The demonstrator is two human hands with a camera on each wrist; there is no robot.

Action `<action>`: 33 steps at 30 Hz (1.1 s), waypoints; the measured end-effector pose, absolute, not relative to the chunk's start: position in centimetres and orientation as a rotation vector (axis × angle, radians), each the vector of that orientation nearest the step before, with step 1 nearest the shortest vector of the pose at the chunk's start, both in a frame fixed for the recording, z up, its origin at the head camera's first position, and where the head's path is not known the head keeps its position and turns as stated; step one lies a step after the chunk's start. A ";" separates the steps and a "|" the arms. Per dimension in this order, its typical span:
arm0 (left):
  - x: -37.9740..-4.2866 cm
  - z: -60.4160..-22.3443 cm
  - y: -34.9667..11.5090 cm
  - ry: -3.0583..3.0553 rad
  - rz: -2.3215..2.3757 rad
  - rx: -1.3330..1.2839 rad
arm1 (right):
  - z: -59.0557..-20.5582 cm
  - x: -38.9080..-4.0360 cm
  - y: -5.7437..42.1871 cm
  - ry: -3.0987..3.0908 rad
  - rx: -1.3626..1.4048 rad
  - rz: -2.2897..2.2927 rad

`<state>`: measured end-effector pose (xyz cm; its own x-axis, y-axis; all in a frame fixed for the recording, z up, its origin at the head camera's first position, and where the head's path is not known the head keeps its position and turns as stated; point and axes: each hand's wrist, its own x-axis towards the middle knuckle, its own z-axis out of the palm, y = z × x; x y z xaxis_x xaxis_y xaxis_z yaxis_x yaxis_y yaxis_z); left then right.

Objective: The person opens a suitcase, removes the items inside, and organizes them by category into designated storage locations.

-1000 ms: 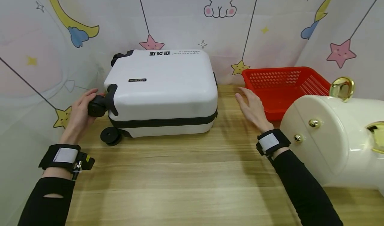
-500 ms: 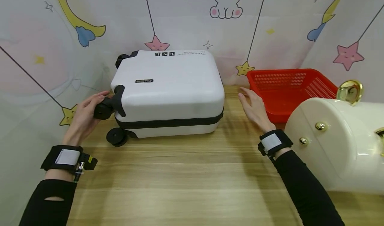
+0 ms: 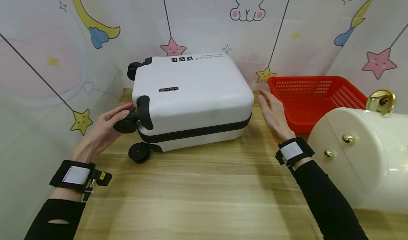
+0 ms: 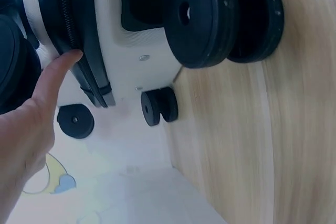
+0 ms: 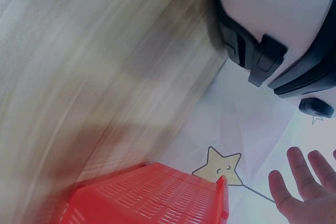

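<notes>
A white hard-shell suitcase (image 3: 194, 80) lies flat on the wooden table, its black wheels pointing left. At that wheeled end is my left hand (image 3: 105, 130), reaching in behind the near upper wheel (image 3: 126, 124). The left wrist view shows an extended finger (image 4: 62, 66) touching the dark zipper band (image 4: 73, 24) between the wheels. My right hand (image 3: 274, 112) holds nothing; its fingers are spread just off the suitcase's right end. In the right wrist view, a black latch (image 5: 268, 56) shows on that end, apart from the fingers.
Right of my right hand stands a red plastic basket (image 3: 294, 125) with slotted walls. A cream rounded case (image 3: 347, 162) with gold fittings lies at the right, near my right forearm. A patterned cloth backdrop (image 3: 204, 17) closes off the back and left.
The suitcase has slid right, narrowing the gap to my right hand, and turned slightly so its wheeled end sits nearer me. My left hand has moved along with it. The head view has shifted left.
</notes>
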<state>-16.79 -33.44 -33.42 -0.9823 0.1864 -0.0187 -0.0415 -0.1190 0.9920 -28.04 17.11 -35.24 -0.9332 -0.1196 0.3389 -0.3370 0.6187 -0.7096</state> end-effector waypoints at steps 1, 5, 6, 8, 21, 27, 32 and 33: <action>-16.7 -33.4 -33.1 2.003 2.208 0.165 | -35.2 -28.0 17.2 -2.572 0.373 1.219; -16.5 -33.3 -31.5 2.109 2.108 0.185 | -34.9 -28.0 17.3 -2.526 0.370 1.257; -16.5 -33.2 -31.1 2.128 2.087 0.190 | -34.8 -28.1 17.3 -2.513 0.370 1.266; -16.4 -33.2 -30.3 2.171 2.034 0.202 | -34.7 -28.1 17.3 -2.492 0.365 1.286; -18.7 -33.9 -30.2 2.204 2.082 0.043 | -34.5 -28.1 17.5 -2.436 0.374 1.317; -20.4 -34.6 -29.5 2.169 2.011 -0.030 | -34.2 -28.1 17.1 -2.523 0.420 1.336; -20.6 -35.1 -28.1 2.212 2.027 -0.014 | -33.6 -28.1 16.7 -2.585 0.404 1.364; -20.6 -35.3 -27.8 2.208 2.047 -0.017 | -33.6 -28.0 16.6 -2.583 0.389 1.361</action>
